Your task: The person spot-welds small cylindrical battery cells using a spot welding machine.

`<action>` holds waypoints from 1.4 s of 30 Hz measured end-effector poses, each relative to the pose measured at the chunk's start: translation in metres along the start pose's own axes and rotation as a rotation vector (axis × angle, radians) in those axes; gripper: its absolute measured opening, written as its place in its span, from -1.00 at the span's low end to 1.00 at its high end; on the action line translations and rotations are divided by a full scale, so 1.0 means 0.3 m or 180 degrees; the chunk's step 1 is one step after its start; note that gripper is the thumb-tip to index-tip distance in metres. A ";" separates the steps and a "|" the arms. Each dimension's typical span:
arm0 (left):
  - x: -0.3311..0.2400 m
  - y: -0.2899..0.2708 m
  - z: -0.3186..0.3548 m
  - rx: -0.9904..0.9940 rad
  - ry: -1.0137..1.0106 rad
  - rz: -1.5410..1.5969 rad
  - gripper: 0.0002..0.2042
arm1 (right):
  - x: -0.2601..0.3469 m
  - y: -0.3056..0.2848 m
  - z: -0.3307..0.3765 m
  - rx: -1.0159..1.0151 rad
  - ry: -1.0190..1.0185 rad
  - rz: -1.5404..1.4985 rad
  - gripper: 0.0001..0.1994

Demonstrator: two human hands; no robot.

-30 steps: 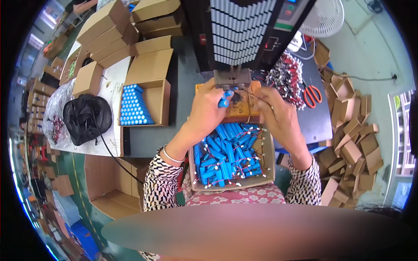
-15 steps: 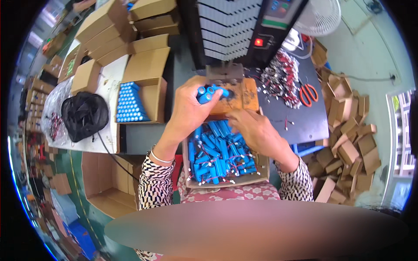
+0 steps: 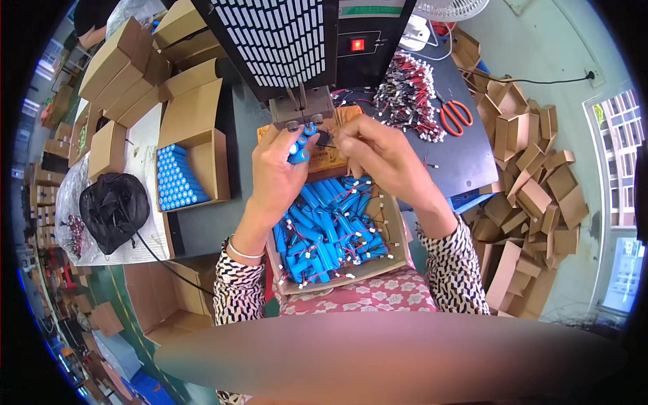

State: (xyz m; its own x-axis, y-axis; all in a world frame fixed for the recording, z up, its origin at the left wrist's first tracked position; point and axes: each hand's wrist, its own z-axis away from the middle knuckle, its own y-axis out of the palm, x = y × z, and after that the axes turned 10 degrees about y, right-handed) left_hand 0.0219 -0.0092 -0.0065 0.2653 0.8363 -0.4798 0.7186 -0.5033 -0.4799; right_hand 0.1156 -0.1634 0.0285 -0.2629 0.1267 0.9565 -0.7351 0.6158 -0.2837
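Note:
My left hand (image 3: 273,175) is closed around several blue cylindrical batteries (image 3: 300,154). It holds them up against the two metal pins (image 3: 303,100) of a black spot-welding machine (image 3: 277,44). One battery's end sits right under the pins. Over the worn orange block (image 3: 329,164), my right hand (image 3: 386,158) has its fingers pinched together. A thin dark line runs toward its fingertips, but what they hold is too small to name. Below both hands, an open carton (image 3: 393,226) on my lap is full of blue batteries with wire leads (image 3: 327,233).
A carton (image 3: 214,165) of upright blue batteries stands at left, near a black bag (image 3: 115,212). Right of the machine lie piled wire leads (image 3: 408,98) and orange-handled scissors (image 3: 456,118). Small cardboard boxes (image 3: 533,196) heap up at far right, and a white fan (image 3: 449,8) stands behind.
My view has shifted. My right hand has risen from the carton's far edge to beside the pins, its fingers pinched. My left hand has kept the batteries and brought them to the pins.

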 end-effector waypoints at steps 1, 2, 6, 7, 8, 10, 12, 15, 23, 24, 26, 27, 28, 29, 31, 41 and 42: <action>-0.005 -0.002 0.001 0.0005 -0.0015 -0.0075 -0.78 | -0.015 0.014 -0.018 -0.0049 0.0031 -0.0168 -0.90; -0.004 0.003 0.001 0.0006 -0.0020 -0.0091 -0.78 | -0.035 0.026 -0.039 -0.0080 0.0050 -0.0328 -0.90; 0.012 0.014 0.010 -0.0078 0.0021 0.0116 -0.77 | -0.033 0.047 -0.076 -0.0147 0.0212 -0.0167 -0.86; 0.015 0.012 0.013 -0.0072 0.0050 0.0109 -0.76 | -0.037 0.058 -0.085 -0.0130 0.0216 -0.0180 -0.86; 0.016 0.011 0.012 -0.0064 0.0042 0.0103 -0.76 | -0.043 0.069 -0.093 -0.0211 0.0200 -0.0235 -0.85; 0.015 0.007 0.009 -0.0093 0.0019 0.0094 -0.75 | -0.058 0.083 -0.107 -0.0291 0.0197 -0.0296 -0.83; 0.011 0.003 0.004 -0.0092 0.0029 0.0097 -0.75 | -0.067 0.087 -0.117 -0.0300 0.0102 -0.0459 -0.82; 0.014 0.001 0.004 -0.0053 0.0044 0.0078 -0.74 | -0.067 0.095 -0.121 -0.0375 0.0141 -0.0429 -0.81; 0.011 0.009 0.017 -0.0013 0.0012 -0.0011 -0.73 | -0.031 0.063 -0.113 -0.0203 0.0243 -0.0162 -0.81; 0.014 0.019 0.009 -0.0102 0.0084 0.0052 -0.77 | -0.032 0.051 -0.112 -0.0188 0.0233 -0.0182 -0.81; 0.022 0.021 0.008 0.0017 -0.0061 0.0014 -0.80 | -0.034 0.000 -0.108 -0.0061 0.0293 -0.0033 -0.83; 0.033 0.025 0.006 -0.0022 0.0099 -0.0044 -0.82 | -0.019 -0.030 -0.104 -0.0072 0.0019 0.0117 -0.82; 0.032 0.012 0.018 0.0179 -0.0103 -0.0221 -0.81 | -0.016 -0.060 -0.098 -0.0078 -0.0252 0.0275 -0.82; 0.028 -0.022 0.033 0.0232 -0.0153 -0.0288 -0.80 | -0.017 -0.081 -0.086 0.0070 -0.0074 0.0030 -0.80; 0.006 -0.033 0.021 0.0277 -0.0176 -0.0182 -0.78 | -0.039 -0.180 -0.032 -0.0169 0.0143 0.0334 -0.81; -0.115 -0.156 0.034 0.1833 0.0142 0.0400 -0.72 | -0.259 -0.298 0.227 -0.0319 0.0053 0.3276 -0.86; -0.119 -0.162 0.026 0.1975 -0.0103 0.0465 -0.74 | -0.279 -0.285 0.226 -0.0413 -0.0120 0.3718 -0.83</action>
State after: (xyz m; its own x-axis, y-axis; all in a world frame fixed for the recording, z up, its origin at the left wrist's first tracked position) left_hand -0.0273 -0.0163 0.0282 0.3058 0.7475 -0.5897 0.1678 -0.6520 -0.7394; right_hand 0.1581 -0.2793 -0.0321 -0.7551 0.6451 0.1172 0.0330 0.2159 -0.9759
